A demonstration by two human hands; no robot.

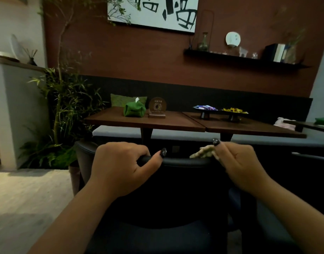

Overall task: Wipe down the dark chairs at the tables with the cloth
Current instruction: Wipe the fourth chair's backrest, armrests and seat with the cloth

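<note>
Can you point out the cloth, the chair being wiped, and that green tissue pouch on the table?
cloth (203,152), head view: bunched part beside the fingers.
chair (185,161), head view: top rail of the backrest.
green tissue pouch (134,109), head view: middle of its front.

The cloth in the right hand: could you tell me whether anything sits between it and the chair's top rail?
Nothing visible does. The right hand holds the cloth bunched directly on the top rail of the dark chair, and the left hand has its grip on the same rail further left, apart from the cloth.
</note>
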